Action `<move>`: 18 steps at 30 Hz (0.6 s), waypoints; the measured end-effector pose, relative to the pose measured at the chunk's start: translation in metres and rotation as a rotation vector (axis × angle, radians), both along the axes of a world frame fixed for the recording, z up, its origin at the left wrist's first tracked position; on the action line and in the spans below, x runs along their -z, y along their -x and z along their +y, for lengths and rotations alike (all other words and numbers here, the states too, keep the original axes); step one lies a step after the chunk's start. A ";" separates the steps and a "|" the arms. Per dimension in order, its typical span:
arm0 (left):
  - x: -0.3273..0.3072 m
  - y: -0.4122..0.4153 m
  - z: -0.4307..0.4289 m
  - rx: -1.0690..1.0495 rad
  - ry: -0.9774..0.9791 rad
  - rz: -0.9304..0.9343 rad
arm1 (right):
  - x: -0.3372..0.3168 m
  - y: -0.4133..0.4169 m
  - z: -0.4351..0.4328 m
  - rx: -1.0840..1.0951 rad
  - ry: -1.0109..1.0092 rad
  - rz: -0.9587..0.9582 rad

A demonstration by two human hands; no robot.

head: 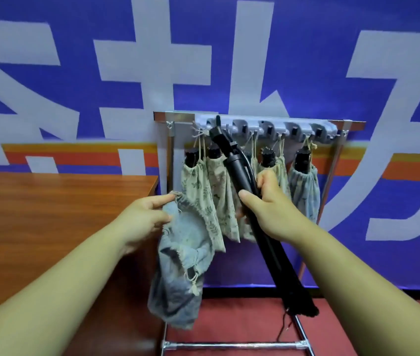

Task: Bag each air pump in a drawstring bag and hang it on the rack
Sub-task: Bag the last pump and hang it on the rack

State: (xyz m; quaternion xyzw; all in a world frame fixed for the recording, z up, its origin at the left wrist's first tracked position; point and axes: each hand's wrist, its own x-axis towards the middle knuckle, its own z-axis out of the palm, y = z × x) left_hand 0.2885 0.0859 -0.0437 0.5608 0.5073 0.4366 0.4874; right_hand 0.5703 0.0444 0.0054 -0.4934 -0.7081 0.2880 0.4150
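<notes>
My right hand (268, 211) grips a long black air pump (239, 173) around its barrel. The pump is tilted, its handle end up by the rack's hooks and its lower end in a black fabric sleeve (293, 286). My left hand (147, 217) pinches the open rim of a pale blue drawstring bag (178, 273), which hangs limp to the left of the pump. Behind them, several bagged pumps hang by their strings from the grey hook rail (268, 127) of the metal rack; one is a blue bag (304, 191) at the right.
A brown wooden table (49, 214) lies to the left, its corner near the rack's left post. The rack's lower chrome bar (234, 345) crosses red floor at the bottom. A blue wall with large white characters stands close behind.
</notes>
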 end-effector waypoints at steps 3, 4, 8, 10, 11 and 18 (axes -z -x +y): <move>0.025 0.025 0.010 0.016 0.128 -0.028 | 0.014 0.014 -0.006 -0.082 0.137 -0.091; 0.029 0.029 0.013 0.002 0.150 -0.029 | 0.021 0.017 -0.009 -0.108 0.167 -0.143; 0.032 0.024 0.023 -0.075 0.157 -0.062 | 0.048 0.020 -0.023 -0.158 0.279 -0.212; 0.033 0.018 0.022 -0.088 0.164 -0.045 | 0.054 0.016 -0.030 -0.146 0.324 -0.175; 0.034 0.017 0.021 -0.093 0.171 -0.050 | 0.055 0.012 -0.032 -0.137 0.339 -0.142; 0.040 0.015 0.024 -0.120 0.170 0.106 | 0.042 -0.019 -0.048 -0.100 0.383 -0.066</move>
